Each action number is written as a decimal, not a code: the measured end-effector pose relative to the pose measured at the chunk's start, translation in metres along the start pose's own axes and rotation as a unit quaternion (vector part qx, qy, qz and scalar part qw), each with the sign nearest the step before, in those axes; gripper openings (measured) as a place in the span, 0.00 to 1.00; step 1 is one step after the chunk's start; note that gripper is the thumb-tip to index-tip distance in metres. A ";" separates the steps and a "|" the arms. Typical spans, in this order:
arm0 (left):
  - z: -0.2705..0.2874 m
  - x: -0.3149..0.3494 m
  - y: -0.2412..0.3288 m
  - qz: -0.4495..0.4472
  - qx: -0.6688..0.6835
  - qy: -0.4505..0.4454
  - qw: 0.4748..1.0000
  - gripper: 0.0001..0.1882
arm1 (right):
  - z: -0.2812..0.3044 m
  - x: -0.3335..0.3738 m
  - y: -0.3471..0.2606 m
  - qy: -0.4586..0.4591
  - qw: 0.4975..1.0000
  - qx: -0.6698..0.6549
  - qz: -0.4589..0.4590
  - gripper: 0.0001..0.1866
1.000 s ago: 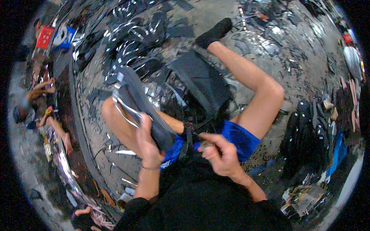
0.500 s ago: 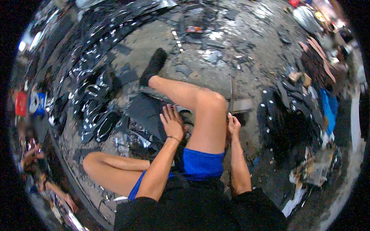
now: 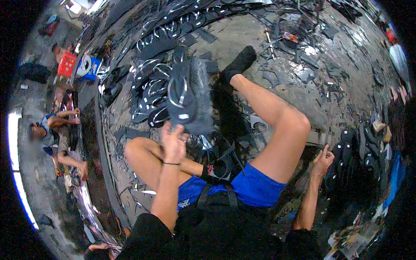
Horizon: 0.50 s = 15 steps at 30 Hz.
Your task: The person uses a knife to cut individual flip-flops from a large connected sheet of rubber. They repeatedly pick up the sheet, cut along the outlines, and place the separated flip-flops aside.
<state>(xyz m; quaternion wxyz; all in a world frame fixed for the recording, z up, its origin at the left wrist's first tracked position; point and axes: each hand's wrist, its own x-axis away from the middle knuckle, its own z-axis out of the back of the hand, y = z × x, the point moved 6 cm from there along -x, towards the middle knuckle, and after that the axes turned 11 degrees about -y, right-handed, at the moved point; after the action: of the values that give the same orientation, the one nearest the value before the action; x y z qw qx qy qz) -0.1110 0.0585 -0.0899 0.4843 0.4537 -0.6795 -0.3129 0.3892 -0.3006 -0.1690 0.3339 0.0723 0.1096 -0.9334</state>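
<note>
My left hand (image 3: 174, 145) is raised over my bent left leg, its fingers spread and slightly blurred. Just beyond the fingertips is a black flip-flop-shaped sole (image 3: 181, 93) with a pale curved line and a small white patch. Beside it a dark grey sheet (image 3: 200, 97) is smeared by motion; whether either touches the fingers I cannot tell. Out to the right, my right hand (image 3: 323, 162) is closed around a thin knife (image 3: 329, 132), whose blade is faint and blurred. A dark piece (image 3: 223, 167) lies between my thighs.
Black cut pieces with pale bands (image 3: 151, 82) are heaped at the left. Dark strips (image 3: 346, 151) lie on the right beside a block (image 3: 318, 138). Scraps litter the floor ahead, near an orange packet (image 3: 289, 37). Another person (image 3: 56, 125) sits at far left, past a ledge.
My left hand has left the dark sheet between my legs and moved up and left toward the heap. The right hand with the knife has swung outward right. My view has turned left.
</note>
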 end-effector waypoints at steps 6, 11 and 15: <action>0.043 -0.004 -0.128 0.103 -0.208 0.027 0.972 0.44 | -0.009 0.134 -0.041 -0.135 0.978 -0.112 0.115 0.31; 0.010 -0.042 -0.087 -0.005 -0.459 0.098 0.883 0.59 | 0.031 0.047 -0.066 -0.096 0.968 -0.232 -0.021 0.28; 0.005 -0.084 -0.103 0.150 -0.505 0.205 0.825 0.67 | -0.038 0.028 0.030 0.024 0.998 -0.056 0.005 0.22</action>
<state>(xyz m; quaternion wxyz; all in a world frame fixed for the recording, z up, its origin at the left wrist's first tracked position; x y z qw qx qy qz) -0.0738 0.0954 -0.2119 0.8149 0.0916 -0.3715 -0.4354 0.3889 -0.3308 -0.2160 0.3397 0.0770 0.1692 -0.9220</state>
